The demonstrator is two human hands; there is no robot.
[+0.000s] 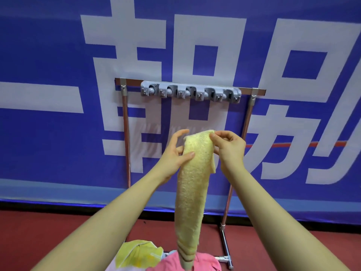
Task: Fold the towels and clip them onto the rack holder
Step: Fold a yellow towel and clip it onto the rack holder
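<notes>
A long yellow towel (192, 192), folded into a narrow strip, hangs down between my hands in front of me. My left hand (175, 153) holds its upper left edge, thumb pressed on the cloth and fingers curved behind. My right hand (228, 147) pinches the towel's top right corner. Above the towel, a grey rack holder (190, 91) with several clips is fixed to the top bar of a metal frame (125, 133). All its clips hold nothing.
A pile of other towels lies at the bottom, a yellow-green one (138, 253) and a pink one (205, 261). Behind the frame hangs a blue banner (48, 55) with large white characters. Red floor (39, 231) lies below.
</notes>
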